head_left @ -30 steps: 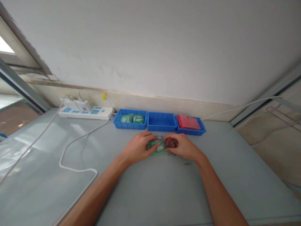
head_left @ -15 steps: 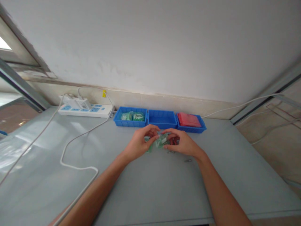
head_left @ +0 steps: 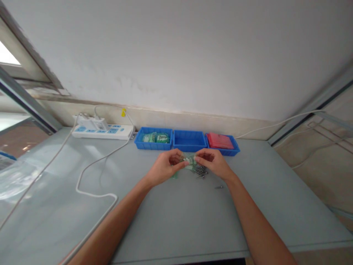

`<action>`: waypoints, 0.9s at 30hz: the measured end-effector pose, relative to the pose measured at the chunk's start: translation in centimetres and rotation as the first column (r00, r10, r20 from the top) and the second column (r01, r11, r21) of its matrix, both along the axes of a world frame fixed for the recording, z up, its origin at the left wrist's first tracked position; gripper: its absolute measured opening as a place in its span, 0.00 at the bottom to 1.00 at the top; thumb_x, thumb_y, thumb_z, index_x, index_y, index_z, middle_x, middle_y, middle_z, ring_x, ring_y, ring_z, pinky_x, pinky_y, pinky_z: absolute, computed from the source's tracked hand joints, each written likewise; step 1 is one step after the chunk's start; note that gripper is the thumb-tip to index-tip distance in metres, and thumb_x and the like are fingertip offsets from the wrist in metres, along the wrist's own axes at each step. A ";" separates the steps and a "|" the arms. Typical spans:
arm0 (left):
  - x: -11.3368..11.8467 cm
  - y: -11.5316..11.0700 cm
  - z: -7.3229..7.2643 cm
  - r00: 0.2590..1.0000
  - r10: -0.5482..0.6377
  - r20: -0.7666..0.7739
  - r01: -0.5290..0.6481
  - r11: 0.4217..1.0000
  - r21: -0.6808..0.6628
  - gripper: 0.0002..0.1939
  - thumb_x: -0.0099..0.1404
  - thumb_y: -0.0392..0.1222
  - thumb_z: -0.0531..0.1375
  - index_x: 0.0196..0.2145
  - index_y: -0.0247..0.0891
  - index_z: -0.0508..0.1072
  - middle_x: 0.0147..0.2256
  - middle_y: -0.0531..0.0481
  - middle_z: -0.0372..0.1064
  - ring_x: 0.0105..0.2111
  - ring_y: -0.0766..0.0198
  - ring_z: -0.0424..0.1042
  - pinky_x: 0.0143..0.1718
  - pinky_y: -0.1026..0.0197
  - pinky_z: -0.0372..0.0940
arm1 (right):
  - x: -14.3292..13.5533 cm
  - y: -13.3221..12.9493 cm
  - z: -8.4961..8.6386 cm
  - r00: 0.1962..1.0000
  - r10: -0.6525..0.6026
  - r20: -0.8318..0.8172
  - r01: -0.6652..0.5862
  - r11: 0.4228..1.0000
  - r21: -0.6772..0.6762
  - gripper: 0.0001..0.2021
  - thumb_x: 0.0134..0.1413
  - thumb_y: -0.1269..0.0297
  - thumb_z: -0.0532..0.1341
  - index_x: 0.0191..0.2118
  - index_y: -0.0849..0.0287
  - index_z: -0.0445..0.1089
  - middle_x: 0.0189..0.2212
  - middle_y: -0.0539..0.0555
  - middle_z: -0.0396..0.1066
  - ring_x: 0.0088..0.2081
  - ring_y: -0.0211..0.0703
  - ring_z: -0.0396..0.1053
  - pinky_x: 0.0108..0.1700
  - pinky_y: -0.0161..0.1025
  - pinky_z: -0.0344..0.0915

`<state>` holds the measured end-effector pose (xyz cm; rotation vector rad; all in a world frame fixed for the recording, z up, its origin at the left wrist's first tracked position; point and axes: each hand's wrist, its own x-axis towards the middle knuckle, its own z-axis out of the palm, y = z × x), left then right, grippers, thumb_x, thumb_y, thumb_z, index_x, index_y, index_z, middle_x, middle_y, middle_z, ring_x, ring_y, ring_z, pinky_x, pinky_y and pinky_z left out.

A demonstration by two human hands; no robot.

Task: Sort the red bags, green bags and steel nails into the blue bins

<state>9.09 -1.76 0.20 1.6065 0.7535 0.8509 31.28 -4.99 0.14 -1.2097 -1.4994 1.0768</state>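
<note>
A: Where is the green packet, and what has hold of it?
B: Just in front of the middle blue tray, between a person's two bare hands; the left hand pinches one side in a narrow grip, while the right hand closes finger and thumb on the other; its contents are too small to make out.
A: And how would it handle?
B: Light and soft, by the look of the thin film, perhaps slippery, with small, firmer contents shifting inside; opposite edges appear the surest hold.
A: What else lies around the tray?
B: In front and slightly right of it, a pile of what look like metal screws on the grey bench, with a single metal piece nearer the person; directly left, a blue tray of green packets; directly right, another with red packets.
</note>
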 end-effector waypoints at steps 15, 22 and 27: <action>-2.8 3.2 2.0 0.694 0.654 0.302 -0.368 0.682 -0.632 0.21 0.59 0.55 0.71 0.30 0.35 0.71 0.33 0.42 0.79 0.33 0.64 0.80 0.30 0.69 0.72 | 0.4 0.5 -1.1 0.994 0.014 0.105 -0.012 1.000 -0.015 0.20 0.55 0.46 0.67 0.40 0.60 0.77 0.32 0.54 0.78 0.31 0.41 0.74 0.36 0.38 0.70; -1.4 1.5 0.8 0.949 0.309 0.062 -0.309 0.951 -0.015 0.23 0.60 0.63 0.66 0.28 0.37 0.76 0.26 0.47 0.75 0.26 0.63 0.73 0.28 0.64 0.66 | 3.3 -0.4 0.6 0.936 0.086 0.342 -0.059 0.994 -0.090 0.21 0.46 0.49 0.73 0.37 0.61 0.75 0.27 0.50 0.73 0.24 0.34 0.65 0.26 0.32 0.59; -1.2 0.4 0.3 0.946 0.191 -0.263 -0.019 0.840 0.543 0.12 0.69 0.51 0.61 0.38 0.41 0.79 0.37 0.46 0.76 0.36 0.58 0.74 0.41 0.60 0.65 | 5.9 -2.4 2.5 0.908 0.238 0.346 -0.112 0.931 -0.346 0.22 0.39 0.53 0.76 0.36 0.59 0.72 0.27 0.46 0.71 0.21 0.33 0.66 0.20 0.30 0.59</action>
